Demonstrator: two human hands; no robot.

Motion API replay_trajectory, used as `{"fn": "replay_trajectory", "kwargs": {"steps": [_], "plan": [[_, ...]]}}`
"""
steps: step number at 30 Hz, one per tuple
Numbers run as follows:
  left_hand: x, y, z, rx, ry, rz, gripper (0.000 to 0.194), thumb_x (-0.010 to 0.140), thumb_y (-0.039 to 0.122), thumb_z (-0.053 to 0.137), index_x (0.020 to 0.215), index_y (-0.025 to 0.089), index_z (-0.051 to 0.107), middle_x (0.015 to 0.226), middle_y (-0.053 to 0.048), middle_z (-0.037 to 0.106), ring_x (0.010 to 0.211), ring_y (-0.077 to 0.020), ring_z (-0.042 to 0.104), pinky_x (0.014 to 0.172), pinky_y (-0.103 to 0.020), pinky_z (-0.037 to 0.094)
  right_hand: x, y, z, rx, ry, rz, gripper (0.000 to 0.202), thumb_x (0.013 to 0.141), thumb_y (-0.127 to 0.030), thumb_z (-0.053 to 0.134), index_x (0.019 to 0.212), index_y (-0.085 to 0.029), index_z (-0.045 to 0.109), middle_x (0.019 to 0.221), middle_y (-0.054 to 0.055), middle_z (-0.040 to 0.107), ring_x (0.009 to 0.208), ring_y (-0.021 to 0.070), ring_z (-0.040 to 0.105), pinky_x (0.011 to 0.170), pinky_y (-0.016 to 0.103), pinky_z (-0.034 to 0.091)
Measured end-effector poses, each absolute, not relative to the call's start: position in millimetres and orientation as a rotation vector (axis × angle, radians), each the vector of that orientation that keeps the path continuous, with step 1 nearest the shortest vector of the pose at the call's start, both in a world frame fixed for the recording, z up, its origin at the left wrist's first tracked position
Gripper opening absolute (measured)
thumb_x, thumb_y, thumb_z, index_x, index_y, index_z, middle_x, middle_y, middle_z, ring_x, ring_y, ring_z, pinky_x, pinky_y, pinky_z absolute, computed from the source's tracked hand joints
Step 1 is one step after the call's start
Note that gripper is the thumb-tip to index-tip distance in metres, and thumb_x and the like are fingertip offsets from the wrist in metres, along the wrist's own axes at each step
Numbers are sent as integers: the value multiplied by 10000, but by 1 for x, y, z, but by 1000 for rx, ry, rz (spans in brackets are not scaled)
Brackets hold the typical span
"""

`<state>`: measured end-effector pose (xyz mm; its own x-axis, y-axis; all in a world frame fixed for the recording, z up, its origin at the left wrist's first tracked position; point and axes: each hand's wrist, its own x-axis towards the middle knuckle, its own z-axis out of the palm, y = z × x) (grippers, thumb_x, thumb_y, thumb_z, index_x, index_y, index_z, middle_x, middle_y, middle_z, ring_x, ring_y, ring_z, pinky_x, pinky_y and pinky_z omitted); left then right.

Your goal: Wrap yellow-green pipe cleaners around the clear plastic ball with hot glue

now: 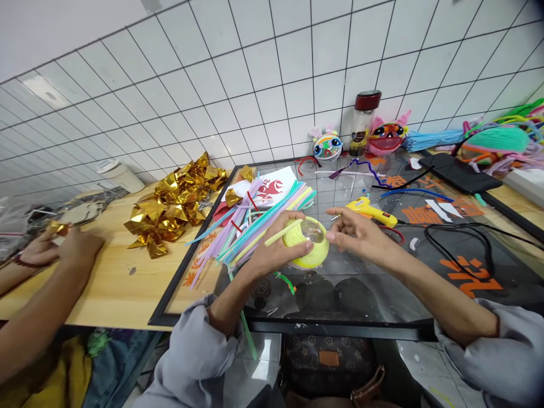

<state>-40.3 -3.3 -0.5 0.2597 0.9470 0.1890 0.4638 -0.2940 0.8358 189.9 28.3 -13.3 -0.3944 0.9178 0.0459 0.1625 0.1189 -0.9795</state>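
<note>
My left hand is closed around a round yellow craft piece that looks wrapped in pipe cleaners, with a clear, see-through opening in the middle. From it a pale yellow pipe cleaner sticks out to the left across my fingers. Close by the right side of the piece is my right hand, its thumb near the rim and its fingers apart. Whether the thumb touches the piece I cannot tell. Just left of my hands lies a bundle of pastel pipe cleaners on the dark glossy board.
A yellow glue gun lies behind my right hand, its black cable running right. Two finished animal-face crafts and a jar stand by the tiled wall. Gold folded foil pieces are piled at left, near another person's hands.
</note>
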Motion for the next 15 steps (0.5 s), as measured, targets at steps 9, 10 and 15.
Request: {"fn": "replay_trajectory", "kwargs": {"steps": [9, 10, 15], "plan": [[-36, -3, 2, 1901, 1363, 963, 482, 720, 367, 743, 1144, 196, 592, 1222, -85, 660, 1158, -291, 632, 1048, -462, 500, 213, 40, 2, -1059, -1550, 586, 283, 831, -418, 700, 1032, -221, 672, 748, 10, 586, 685, 186, 578, 685, 361, 502], [-33, -3, 2, 1944, 1325, 980, 483, 724, 358, 743, 1151, 193, 590, 1221, -92, 662, 1163, -292, 630, 1055, -464, 498, 206, 34, 3, -987, -1666, 523, 258, 865, -384, 672, 1067, -224, 676, 783, 20, 606, 717, 193, 588, 716, 369, 501], [-25, 0, -7, 2011, 1147, 1103, 443, 741, 394, 764, 1110, 208, 604, 1177, -93, 679, 1121, -283, 639, 1037, -453, 505, 165, 8, 14, -600, -2113, 229, 370, 929, -387, 646, 1259, -219, 644, 939, 66, 675, 853, 227, 610, 765, 382, 459]]}}
